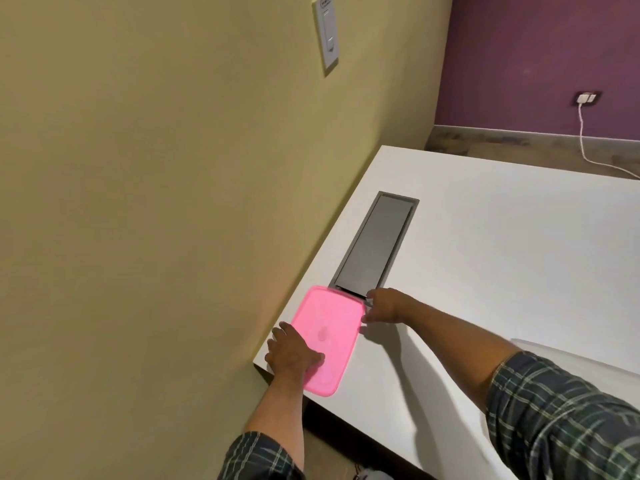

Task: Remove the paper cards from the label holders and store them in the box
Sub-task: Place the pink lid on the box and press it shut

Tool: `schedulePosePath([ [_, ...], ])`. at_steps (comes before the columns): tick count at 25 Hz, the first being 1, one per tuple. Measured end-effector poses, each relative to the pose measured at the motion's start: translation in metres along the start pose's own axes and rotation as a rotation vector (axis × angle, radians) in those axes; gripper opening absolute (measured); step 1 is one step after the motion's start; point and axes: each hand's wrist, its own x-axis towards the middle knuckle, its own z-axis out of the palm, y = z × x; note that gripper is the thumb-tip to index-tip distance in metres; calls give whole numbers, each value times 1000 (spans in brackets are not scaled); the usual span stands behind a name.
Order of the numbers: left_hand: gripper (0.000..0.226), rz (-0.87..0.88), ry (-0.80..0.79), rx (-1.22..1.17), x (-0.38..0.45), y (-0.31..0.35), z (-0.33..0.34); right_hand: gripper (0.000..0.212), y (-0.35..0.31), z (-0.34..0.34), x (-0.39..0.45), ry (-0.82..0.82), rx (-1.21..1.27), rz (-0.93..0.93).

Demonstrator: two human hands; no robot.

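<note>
Step in hand: judged from the frame, the person is handling the box's pink lid [327, 339], either setting it on or taking it off; no card is being moved.
Box: one, at the near left corner of the white table [502, 258], close to the wall; only its pink lid shows from above, so the body under it cannot be made out.
Left hand [291, 353]: laid flat, fingers spread, pressing on the near left part of the lid; not clenched.
Right hand [384, 306]: at the far right corner of the lid, fingertips curled on its edge; whether it pinches the rim or just steadies it, I cannot tell.
Grey hatch [375, 245]: one long recessed panel in the table, running from the lid's far edge away from the person; closed.
Paper cards: none in view.
Label holders: none clearly in view; a pale strip at the near right edge of the table might be one, too unclear to say.
Next move calls for: if the lid is coming off, a lift at the right corner while the left hand holds the box down; then a clear spot for the lid and a turn towards the cards.
Count: two hands, one lid, one hatch, one table, one wall switch [326, 32], one socket with cable [585, 98].
</note>
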Motion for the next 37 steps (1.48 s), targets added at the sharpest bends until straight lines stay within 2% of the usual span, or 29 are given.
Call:
schedulePosePath([
  [4, 119, -77, -51, -84, 13, 1, 9, 41, -4, 20, 19, -29, 106, 13],
  [8, 91, -48, -79, -49, 10, 3, 20, 24, -8, 23, 19, 64, 227, -1],
  [11, 87, -42, -53, -42, 7, 1, 29, 19, -7, 29, 22, 132, 332, 18],
  [15, 82, -58, -7, -189, 6, -6, 27, 9, 4, 32, 23, 152, 570, 74],
  [19, 83, -62, 10, -287, -3, -11, 28, 20, 2, 31, 11, 80, 732, 121],
  [22, 81, -47, 65, -303, -12, -9, 22, 14, -2, 24, 1, 117, 779, 149],
  [29, 45, 86, 203, -543, -27, 20, -16, 8, 33, -24, -32, 253, 832, 95],
  [31, 47, 94, 212, -622, -34, 36, -27, 11, 57, -41, -51, 285, 871, 64],
  [33, 66, 63, 165, -644, -38, 52, -37, 12, 82, -56, -72, 323, 945, 1],
  [35, 91, 59, 47, -709, -43, 70, -44, 13, 107, -68, -99, 382, 1037, -83],
  [37, 98, 76, -158, -885, -54, 90, -47, 13, 132, -76, -128, 443, 1101, -139],
])
